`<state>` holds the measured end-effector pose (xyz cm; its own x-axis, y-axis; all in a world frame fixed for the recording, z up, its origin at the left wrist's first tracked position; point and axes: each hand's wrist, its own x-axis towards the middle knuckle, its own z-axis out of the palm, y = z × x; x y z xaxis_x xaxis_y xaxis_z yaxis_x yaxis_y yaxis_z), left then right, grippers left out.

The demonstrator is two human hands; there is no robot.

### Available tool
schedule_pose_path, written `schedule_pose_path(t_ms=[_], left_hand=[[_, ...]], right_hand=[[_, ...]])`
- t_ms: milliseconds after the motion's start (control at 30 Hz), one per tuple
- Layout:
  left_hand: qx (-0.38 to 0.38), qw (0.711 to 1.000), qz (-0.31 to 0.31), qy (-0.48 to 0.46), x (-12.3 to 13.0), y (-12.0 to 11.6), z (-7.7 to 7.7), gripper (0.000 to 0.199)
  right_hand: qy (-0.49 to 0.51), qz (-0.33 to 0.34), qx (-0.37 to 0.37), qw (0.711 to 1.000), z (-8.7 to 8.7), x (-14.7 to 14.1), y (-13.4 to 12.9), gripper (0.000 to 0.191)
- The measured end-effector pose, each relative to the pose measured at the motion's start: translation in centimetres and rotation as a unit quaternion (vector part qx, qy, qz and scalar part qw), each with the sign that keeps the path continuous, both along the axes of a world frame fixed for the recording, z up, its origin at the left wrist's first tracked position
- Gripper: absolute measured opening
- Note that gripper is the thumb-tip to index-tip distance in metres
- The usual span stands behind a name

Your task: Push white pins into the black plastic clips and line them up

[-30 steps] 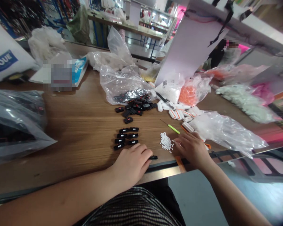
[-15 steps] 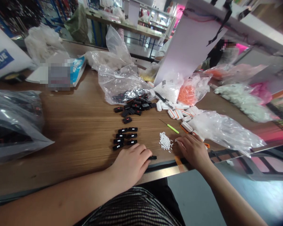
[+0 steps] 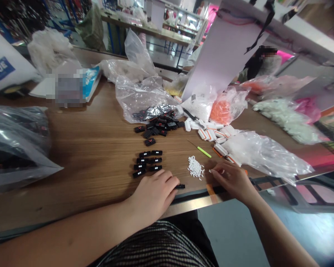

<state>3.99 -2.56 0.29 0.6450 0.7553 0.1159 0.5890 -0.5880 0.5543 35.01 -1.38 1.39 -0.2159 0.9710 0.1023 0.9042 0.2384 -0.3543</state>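
Seven black plastic parts (image 3: 156, 160) lay in two rows on the wooden worktop (image 3: 80, 148). The left hand (image 3: 153, 194), its grip loosely spread, rested against one more part (image 3: 179, 186); right of the small pile of white pins (image 3: 195, 167), the right hand (image 3: 232, 180) pinched one white pin (image 3: 210, 171).

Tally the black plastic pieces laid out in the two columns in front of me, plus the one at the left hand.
Left column of black plastic pieces: 4
Right column of black plastic pieces: 3
Black plastic piece at the fingertips of the left hand: 1
Total: 8
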Motion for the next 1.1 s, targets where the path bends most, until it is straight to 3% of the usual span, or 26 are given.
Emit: schedule_pose_path(t_ms=[367, 833, 933, 1100], left_hand=[[0.009, 1.000, -0.001, -0.007, -0.1, 0.0, -0.2, 0.007], [0.001, 1.000, 0.016, -0.021, -0.1, 0.0, -0.2, 0.006], [0.002, 1.000, 0.014, -0.028, -0.1, 0.0, -0.3, 0.006], [-0.002, 1.000, 0.023, -0.019, -0.1, 0.0, -0.1, 0.004]], right_hand=[[0.037, -0.059, -0.052, 0.996, 0.0, 1.0, -0.1, 0.026], [0.015, -0.079, 0.007, 0.997, -0.5, -0.6, -0.8, 0.026], [0.054, -0.050, 0.012, 0.997, 0.5, -2.9, -1.2, 0.024], [0.101, 0.088, -0.016, 0.991, 1.8, -8.1, -2.4, 0.018]])
